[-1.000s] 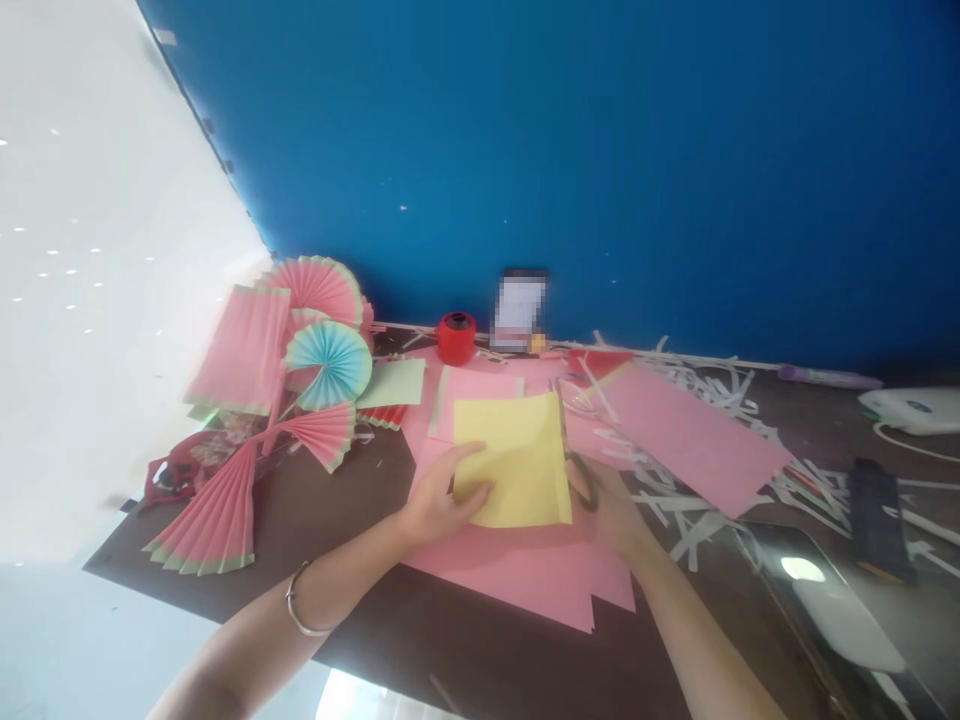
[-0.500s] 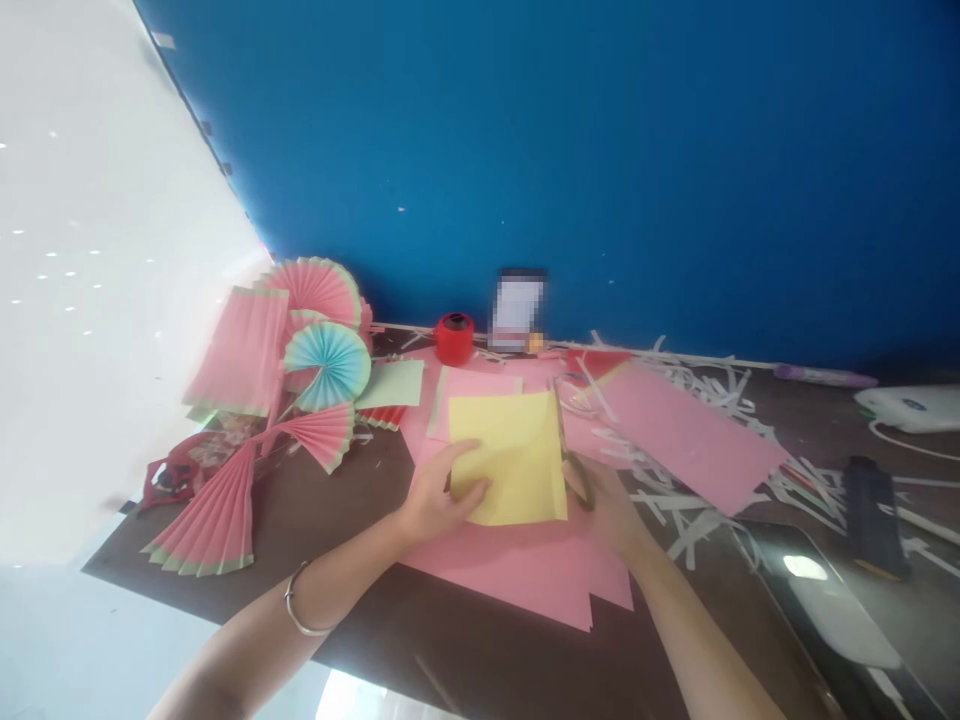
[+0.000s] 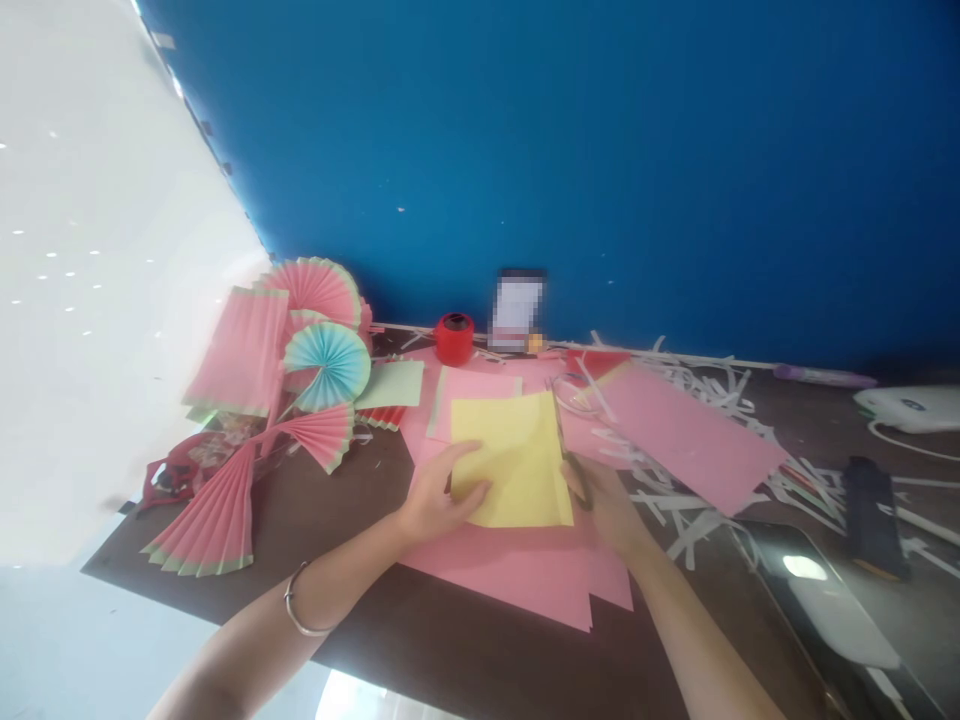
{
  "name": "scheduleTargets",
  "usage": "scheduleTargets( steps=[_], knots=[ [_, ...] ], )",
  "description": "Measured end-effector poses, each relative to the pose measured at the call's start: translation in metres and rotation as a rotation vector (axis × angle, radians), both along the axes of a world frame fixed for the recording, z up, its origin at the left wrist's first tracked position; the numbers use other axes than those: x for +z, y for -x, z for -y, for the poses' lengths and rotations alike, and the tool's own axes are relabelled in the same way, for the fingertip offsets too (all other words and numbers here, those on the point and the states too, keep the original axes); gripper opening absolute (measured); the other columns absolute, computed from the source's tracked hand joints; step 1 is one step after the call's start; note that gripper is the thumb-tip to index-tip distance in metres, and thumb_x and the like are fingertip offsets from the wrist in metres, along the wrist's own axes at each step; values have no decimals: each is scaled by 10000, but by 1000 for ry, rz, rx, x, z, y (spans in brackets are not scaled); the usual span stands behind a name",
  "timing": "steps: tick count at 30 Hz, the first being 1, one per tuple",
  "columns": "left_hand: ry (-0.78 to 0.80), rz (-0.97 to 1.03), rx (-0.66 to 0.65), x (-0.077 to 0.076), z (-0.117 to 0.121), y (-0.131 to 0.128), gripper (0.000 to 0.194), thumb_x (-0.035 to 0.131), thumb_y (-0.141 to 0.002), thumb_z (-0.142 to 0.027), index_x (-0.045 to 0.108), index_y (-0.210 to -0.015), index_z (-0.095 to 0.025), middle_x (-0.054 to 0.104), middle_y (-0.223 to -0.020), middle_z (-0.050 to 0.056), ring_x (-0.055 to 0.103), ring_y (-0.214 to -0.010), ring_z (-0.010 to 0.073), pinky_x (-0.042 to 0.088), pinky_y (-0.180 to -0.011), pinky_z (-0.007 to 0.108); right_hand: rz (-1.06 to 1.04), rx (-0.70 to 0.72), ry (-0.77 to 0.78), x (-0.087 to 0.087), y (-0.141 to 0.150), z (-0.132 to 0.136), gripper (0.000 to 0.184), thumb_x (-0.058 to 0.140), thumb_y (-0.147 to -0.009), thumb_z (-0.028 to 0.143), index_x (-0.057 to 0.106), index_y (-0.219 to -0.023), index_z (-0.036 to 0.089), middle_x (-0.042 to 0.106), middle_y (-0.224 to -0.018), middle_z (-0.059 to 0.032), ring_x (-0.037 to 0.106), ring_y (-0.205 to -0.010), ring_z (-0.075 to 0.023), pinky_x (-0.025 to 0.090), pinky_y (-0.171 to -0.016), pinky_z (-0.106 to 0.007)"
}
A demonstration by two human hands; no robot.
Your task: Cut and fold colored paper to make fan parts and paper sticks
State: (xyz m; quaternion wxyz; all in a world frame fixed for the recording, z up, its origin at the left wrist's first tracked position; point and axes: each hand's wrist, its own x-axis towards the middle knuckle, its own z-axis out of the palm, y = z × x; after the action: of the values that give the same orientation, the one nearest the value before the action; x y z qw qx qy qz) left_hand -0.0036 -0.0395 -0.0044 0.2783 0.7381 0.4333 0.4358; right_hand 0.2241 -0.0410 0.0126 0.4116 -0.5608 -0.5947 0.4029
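My left hand (image 3: 439, 495) grips the lower left edge of a yellow paper sheet (image 3: 517, 455), thumb on top and fingers curled under. My right hand (image 3: 604, 500) is closed on the handles of a pair of scissors (image 3: 568, 445), whose blades run up along the sheet's right edge. The yellow sheet is held just above a stack of pink paper sheets (image 3: 525, 575) lying on the dark table (image 3: 315, 530).
Pleated pink and turquoise paper fans (image 3: 300, 380) lie at the left. A red tape roll (image 3: 454, 338) stands by the blue wall. A loose pink sheet (image 3: 682, 430) and white paper strips (image 3: 720, 500) are at the right, with a black object (image 3: 874, 515) and a white device (image 3: 911, 408).
The yellow sheet and both hands have barely shifted; the scissors stay along the sheet's right edge.
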Motion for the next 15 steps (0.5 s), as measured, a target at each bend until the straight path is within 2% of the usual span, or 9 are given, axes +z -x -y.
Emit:
scheduleTargets(
  steps=[9, 15],
  knots=[
    [6, -6, 18, -1, 0, 0, 389, 581, -773, -319, 492, -1131, -196, 612, -1096, 85, 615, -952, 208, 531, -759, 300, 27, 43, 57, -1, -2, -2, 403, 458, -800, 528, 431, -566, 202, 403, -529, 26, 385, -536, -127, 324, -512, -259],
    [2, 2, 13, -3, 0, -1, 390, 582, -774, -315, 490, -1132, -193, 603, -1116, 88, 574, -1046, 224, 486, -885, 340, 66, 34, 47, 0, -1, -2, 414, 428, -811, 542, 433, -578, 201, 415, -540, 21, 385, -541, -129, 319, -500, -255]
  ],
)
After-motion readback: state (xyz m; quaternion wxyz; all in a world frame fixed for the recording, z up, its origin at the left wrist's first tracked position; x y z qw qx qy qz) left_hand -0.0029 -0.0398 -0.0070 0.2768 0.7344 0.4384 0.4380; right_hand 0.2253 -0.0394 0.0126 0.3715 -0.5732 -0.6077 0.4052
